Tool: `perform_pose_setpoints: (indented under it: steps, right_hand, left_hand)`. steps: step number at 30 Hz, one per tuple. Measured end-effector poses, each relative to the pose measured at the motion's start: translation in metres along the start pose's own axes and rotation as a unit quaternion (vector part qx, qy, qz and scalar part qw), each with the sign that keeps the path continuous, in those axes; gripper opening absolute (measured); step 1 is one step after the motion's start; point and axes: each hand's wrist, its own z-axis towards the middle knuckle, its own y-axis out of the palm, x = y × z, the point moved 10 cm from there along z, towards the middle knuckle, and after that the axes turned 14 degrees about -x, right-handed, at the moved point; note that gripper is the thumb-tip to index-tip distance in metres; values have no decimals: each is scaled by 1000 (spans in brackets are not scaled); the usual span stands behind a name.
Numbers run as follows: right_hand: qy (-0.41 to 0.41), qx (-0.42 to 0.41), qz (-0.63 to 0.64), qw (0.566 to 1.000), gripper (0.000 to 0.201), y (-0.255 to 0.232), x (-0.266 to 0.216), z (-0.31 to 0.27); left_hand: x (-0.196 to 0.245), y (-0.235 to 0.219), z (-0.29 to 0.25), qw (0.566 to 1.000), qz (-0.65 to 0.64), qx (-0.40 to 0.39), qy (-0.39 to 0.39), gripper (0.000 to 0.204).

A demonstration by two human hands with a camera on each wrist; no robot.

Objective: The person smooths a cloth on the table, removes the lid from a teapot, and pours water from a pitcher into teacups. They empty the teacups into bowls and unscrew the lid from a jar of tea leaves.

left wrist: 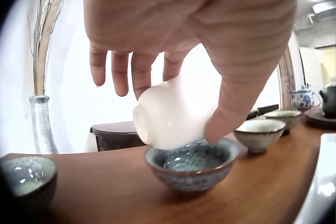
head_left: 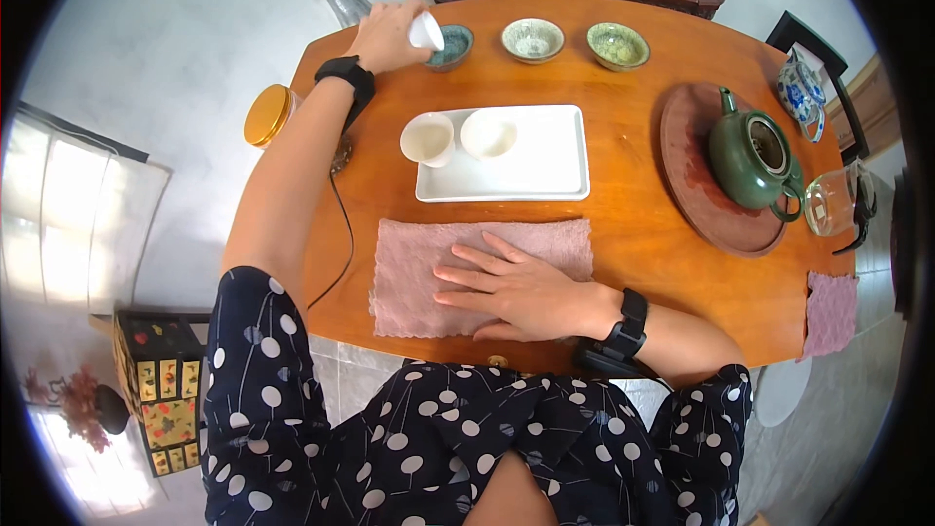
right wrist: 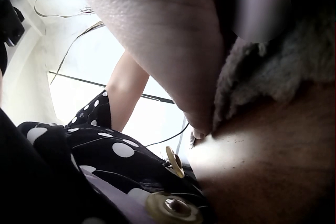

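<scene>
White cup (left wrist: 170,116) sideways, base leftward

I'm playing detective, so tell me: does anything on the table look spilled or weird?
Maybe one thing: the round brown tray has a darker, wet-looking patch beside the green teapot. It could be spilled liquid, but I can't be sure. The teapot's top is open, too.

In the head view, the held cup (head_left: 429,33) is white and the bowl (head_left: 456,51) speckled blue-green at twelve o'clock, the lid (head_left: 266,115) gold at ten, the cloth (head_left: 409,278) pink at six, the teapot (head_left: 742,170) green past two, the sleeve (head_left: 255,370) navy with white dots at eight
</scene>
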Motion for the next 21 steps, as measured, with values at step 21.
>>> perform_pose_setpoints:
  steps: [21]
  right_hand:
    - [2,2,21,1000,59,-2,0,0]
  left_hand:
    - [7,31,26,978,102,-184,-15,61]
